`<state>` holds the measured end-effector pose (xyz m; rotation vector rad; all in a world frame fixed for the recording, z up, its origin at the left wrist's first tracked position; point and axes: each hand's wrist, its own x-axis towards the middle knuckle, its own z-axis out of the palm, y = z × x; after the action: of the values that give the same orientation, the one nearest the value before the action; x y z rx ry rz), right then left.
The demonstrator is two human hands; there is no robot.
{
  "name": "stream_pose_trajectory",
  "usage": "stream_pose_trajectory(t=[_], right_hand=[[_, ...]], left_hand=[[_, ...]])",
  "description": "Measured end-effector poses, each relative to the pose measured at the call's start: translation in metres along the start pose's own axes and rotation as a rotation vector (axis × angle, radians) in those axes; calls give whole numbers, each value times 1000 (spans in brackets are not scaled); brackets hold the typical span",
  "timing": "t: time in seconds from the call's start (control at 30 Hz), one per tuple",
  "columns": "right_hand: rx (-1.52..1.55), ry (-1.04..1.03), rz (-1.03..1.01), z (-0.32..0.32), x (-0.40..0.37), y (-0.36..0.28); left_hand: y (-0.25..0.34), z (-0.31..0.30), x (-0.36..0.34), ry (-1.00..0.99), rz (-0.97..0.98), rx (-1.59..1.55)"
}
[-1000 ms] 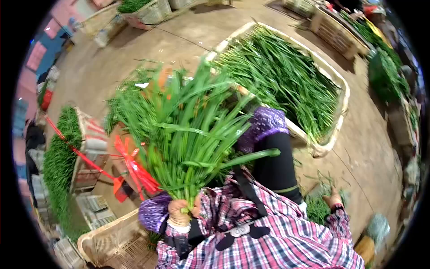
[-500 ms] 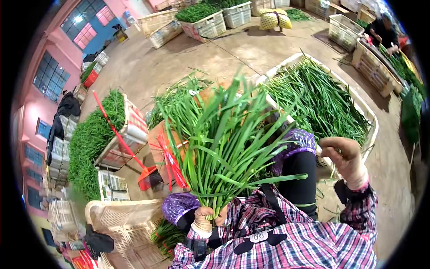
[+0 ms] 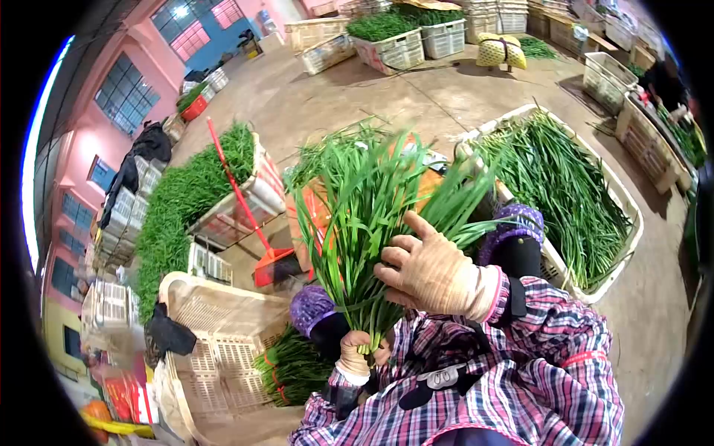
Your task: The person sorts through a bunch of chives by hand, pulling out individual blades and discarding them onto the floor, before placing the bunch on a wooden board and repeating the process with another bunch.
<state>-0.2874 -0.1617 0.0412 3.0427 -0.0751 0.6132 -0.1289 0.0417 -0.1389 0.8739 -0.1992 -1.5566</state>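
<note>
My gloved left hand (image 3: 355, 352) is wrapped round the stem ends of a bunch of garlic chives (image 3: 353, 241), long flat green leaves that fan upward. Against the right side of this bunch lies my gloved right hand (image 3: 439, 275), its fingers apart over the leaves. Some leaves to the right of the fingers look blurred. To the right, a large pale crate (image 3: 632, 223) holds a heap of loose chives (image 3: 554, 193). Tied bundles of chives (image 3: 294, 368) with red bands lie in the beige crate (image 3: 216, 316) at lower left.
A red long-handled dustpan (image 3: 271, 264) stands left of the bunch. Behind it, a crate (image 3: 256, 189) is heaped with greens (image 3: 197, 212). More loose greens (image 3: 335, 152) lie beyond my knees. Another person (image 3: 662, 85) sits among crates at far right.
My right hand has moved left from beside the right crate onto the leaves of the bunch. My left hand keeps its hold. The view has shifted, so the surroundings appear further right.
</note>
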Motion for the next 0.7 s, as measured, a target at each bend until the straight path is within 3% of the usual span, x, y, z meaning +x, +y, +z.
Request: stream_pose_trajectory(t=[0.03,0.1,0.17,0.2,0.33,0.43,0.63,0.7], right_hand=[[25,-18,7,1,-1,-2],[10,25,15,2,-1,-6],[-5,67,21,4,-2,-5],[27,104,28,6,-4,-5],[120,194,62,18,-17,3],[189,205,98,26,-25,12],[553,239,306,47,-35,36],[687,372,363,58,-37,42]], left_hand=[[-3,5,-3,93,81,25],[2,4,1,-74,-66,-167],[5,26,0,31,6,-51],[6,21,0,-36,21,7],[9,22,-3,48,11,124],[18,29,4,-109,-16,130],[19,49,9,-45,14,184],[19,56,11,-16,-6,121]])
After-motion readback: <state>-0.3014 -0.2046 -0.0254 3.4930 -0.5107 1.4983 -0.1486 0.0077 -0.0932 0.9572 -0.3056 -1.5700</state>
